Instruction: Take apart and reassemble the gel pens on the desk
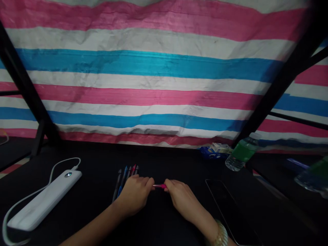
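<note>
Between my two hands, level above the black table, lies a pink pen (160, 186). My left hand (135, 193) grips its left end with the fingers closed. At the other end, my right hand (180, 196) pinches the pink part between thumb and fingers. Only a short stretch of the pen shows; the rest is hidden in the hands. Just beyond and left of my left hand, several pens (123, 177) in grey, blue and red lie side by side, partly covered by that hand.
A white power bank (48, 200) with a white cable (51, 174) lies at the left. On the right are a dark phone or tablet (228, 208), a green-labelled bottle (242, 153) and a blue packet (211, 153). Behind the black table (102, 155) hangs a striped sheet (143, 65).
</note>
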`<act>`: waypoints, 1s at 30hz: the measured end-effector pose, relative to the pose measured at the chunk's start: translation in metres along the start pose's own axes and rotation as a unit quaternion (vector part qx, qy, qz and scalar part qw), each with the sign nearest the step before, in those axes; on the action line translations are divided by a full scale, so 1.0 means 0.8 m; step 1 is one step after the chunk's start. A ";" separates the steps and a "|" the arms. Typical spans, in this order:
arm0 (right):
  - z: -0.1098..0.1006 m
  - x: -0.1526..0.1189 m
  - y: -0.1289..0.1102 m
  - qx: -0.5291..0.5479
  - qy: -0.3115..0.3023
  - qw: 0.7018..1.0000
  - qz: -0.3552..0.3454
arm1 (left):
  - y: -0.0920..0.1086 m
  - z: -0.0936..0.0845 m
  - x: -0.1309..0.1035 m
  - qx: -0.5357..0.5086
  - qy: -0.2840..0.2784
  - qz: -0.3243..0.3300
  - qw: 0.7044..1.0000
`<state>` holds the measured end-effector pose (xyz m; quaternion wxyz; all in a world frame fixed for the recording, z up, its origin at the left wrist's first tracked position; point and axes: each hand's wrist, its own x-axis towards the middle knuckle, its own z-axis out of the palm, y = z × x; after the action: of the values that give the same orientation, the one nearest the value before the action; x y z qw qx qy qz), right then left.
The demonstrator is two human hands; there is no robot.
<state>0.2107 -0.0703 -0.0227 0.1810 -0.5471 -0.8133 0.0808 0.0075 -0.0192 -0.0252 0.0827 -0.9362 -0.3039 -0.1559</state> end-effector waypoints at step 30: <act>0.006 0.013 0.007 0.314 0.075 0.939 0.117 | -0.016 -0.004 -0.013 -0.033 0.038 -0.037 0.998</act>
<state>0.2101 -0.0585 -0.0269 0.3931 -0.5585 -0.6606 0.3119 -0.0088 -0.0157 -0.0253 0.0579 -0.9198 -0.3299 -0.2044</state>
